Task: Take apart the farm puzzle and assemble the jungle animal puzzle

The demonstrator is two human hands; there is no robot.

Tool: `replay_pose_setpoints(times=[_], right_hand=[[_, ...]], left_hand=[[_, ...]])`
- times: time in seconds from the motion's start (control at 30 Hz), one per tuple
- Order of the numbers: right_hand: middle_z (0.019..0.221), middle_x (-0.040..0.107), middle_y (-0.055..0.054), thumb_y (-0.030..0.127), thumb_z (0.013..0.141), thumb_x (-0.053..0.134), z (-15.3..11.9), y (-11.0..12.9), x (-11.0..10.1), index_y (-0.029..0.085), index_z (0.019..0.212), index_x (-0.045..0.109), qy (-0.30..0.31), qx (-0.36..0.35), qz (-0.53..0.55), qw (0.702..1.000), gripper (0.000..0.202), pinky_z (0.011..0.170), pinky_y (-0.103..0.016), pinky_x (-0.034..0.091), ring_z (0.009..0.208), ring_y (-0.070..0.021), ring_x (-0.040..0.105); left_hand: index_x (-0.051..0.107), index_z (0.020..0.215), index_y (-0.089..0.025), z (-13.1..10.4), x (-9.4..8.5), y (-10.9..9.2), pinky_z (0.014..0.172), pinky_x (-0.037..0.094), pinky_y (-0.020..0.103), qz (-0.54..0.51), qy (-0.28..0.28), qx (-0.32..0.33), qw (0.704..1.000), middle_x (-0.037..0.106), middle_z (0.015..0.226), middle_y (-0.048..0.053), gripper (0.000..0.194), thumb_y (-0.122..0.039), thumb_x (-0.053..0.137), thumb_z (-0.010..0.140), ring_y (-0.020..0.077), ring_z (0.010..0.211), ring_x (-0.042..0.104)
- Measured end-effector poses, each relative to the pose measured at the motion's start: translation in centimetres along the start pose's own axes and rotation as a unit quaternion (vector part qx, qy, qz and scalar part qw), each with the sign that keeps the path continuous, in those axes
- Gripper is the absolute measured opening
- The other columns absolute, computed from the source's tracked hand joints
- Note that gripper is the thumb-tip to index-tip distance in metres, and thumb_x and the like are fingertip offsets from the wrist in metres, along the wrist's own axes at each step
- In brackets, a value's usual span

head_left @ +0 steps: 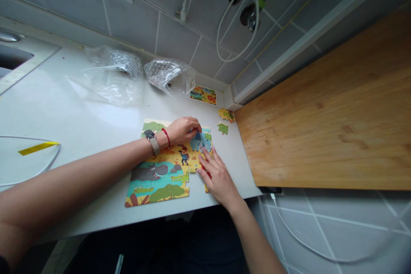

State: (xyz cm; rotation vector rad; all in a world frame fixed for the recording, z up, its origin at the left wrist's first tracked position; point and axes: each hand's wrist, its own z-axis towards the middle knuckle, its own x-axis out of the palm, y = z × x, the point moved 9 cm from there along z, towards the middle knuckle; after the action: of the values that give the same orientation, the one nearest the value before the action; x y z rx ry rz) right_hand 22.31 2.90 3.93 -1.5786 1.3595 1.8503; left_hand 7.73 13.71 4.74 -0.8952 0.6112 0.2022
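A jigsaw puzzle (pixel 160 180), partly joined, lies on the white counter and shows a hippo, crocodiles, an explorer and an elephant. My left hand (pixel 184 130) reaches across its upper part with fingers curled together at the top right, above the blue elephant. Whatever those fingertips hold, if anything, is hidden. Spread over the puzzle's right side is my right hand (pixel 220 177), its fingers stretched out and touching the pieces below the elephant. A yellow and orange piece shows partly under it. To the right lie a loose green tree piece (pixel 222 128) and several yellow pieces (pixel 226 114).
A small picture card (pixel 203 94) lies behind the puzzle. Two clear plastic bags (pixel 170 75) rest by the tiled wall. A wooden board (pixel 327 107) stands at the right. A white cable (pixel 53 160) and a sink (pixel 14 58) are at the left.
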Motion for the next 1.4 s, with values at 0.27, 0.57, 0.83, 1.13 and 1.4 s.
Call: replay_pose_setpoints(times=[0.27, 0.57, 0.83, 1.13, 1.4], right_hand=[[0.161, 0.047, -0.012, 0.042, 0.096, 0.069, 0.0, -0.9, 0.3, 0.021, 0.133, 0.073, -0.107, 0.062, 0.048, 0.991, 0.042, 0.124, -0.061, 0.035, 0.157, -0.037, 0.028], [0.151, 0.056, -0.017, 0.051, 0.097, 0.064, -1.8, -2.4, -0.7, 0.021, 0.128, 0.074, -0.222, 0.096, 0.151, 0.959, 0.045, 0.12, -0.058, 0.041, 0.144, -0.0361, 0.048], [0.115, 0.072, -0.014, 0.051, 0.107, 0.034, -3.5, -4.5, -2.1, 0.018, 0.103, 0.076, -0.324, 0.124, 0.282, 0.895, 0.053, 0.105, -0.046, 0.052, 0.115, -0.0275, 0.066], [0.105, 0.071, -0.013, 0.054, 0.109, 0.014, -4.4, -3.5, -2.7, 0.021, 0.096, 0.076, -0.352, 0.087, 0.279, 0.889, 0.071, 0.098, -0.044, 0.054, 0.107, -0.0262, 0.068], [0.095, 0.074, -0.009, 0.045, 0.106, 0.046, -4.8, -4.8, -5.8, 0.022, 0.099, 0.076, -0.19, -0.05, 0.203, 0.959, 0.039, 0.085, -0.037, 0.057, 0.093, -0.0239, 0.071]], left_hand=[[0.077, 0.089, -0.017, 0.0, 0.1, -0.1, 0.081, 0.055, 0.028, 0.004, -0.002, 0.006, 1.0, 0.076, 0.091, 0.005, 0.029, -0.005, 0.051, 0.082, 0.0179, 0.081, 0.07], [0.077, 0.09, -0.019, -0.1, 0.3, 0.0, 0.085, 0.055, 0.028, 0.016, 0.015, 0.002, 1.0, 0.076, 0.093, 0.005, 0.029, -0.005, 0.053, 0.082, 0.0181, 0.086, 0.069], [0.077, 0.09, -0.018, -0.2, 0.3, 0.2, 0.084, 0.055, 0.028, 0.012, 0.016, 0.003, 1.0, 0.076, 0.093, 0.005, 0.03, -0.005, 0.051, 0.081, 0.0181, 0.085, 0.07], [0.076, 0.091, -0.019, -0.3, 0.2, -0.4, 0.085, 0.056, 0.03, 0.062, 0.007, 0.025, 0.998, 0.075, 0.093, 0.006, 0.029, -0.009, 0.049, 0.084, 0.0185, 0.087, 0.069], [0.072, 0.09, -0.02, -0.1, -0.2, -0.1, 0.089, 0.056, 0.037, 0.171, -0.011, -0.01, 0.985, 0.074, 0.093, 0.007, 0.026, -0.01, 0.048, 0.089, 0.0233, 0.092, 0.065]])
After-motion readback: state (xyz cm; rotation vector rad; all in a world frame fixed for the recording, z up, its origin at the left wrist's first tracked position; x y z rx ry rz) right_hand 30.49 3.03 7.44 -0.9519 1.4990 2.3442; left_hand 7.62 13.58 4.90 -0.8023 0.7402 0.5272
